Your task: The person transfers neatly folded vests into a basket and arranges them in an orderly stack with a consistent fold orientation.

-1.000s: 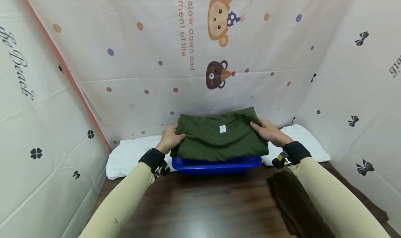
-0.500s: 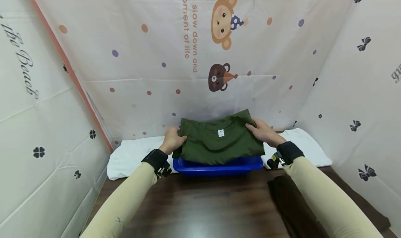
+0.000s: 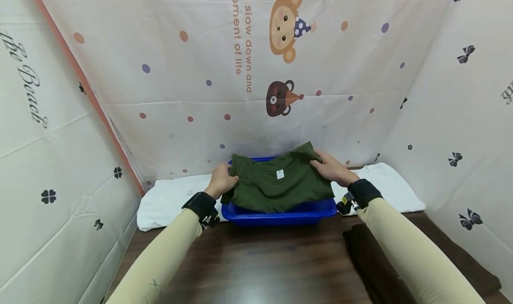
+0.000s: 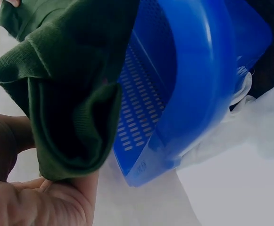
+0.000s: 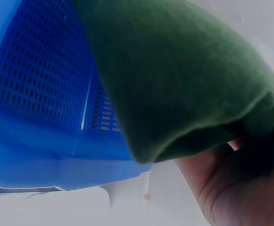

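Observation:
A folded dark green T-shirt (image 3: 276, 186) with a small white neck label hangs over a blue basket (image 3: 280, 219). My left hand (image 3: 220, 181) grips its left edge, thumb on top. On the other side my right hand (image 3: 331, 167) pinches the upper right corner, which stands a little higher. In the left wrist view the shirt's rolled edge (image 4: 75, 127) lies in the fingers beside the basket's rim (image 4: 203, 70). The right wrist view shows the shirt (image 5: 184, 80) above the basket's perforated inside (image 5: 42, 70). Most fingertips are hidden beneath the cloth.
White folded cloths lie behind the basket, one at left (image 3: 172, 199) and one at right (image 3: 390, 186). A dark brown cloth (image 3: 372, 259) lies at right under my right forearm. Printed fabric walls close in the back and both sides of the brown wooden table (image 3: 256, 268).
Both hands have lowered the shirt toward the basket, and the right hand has moved inward to the left. More of the basket's front and back rim shows now.

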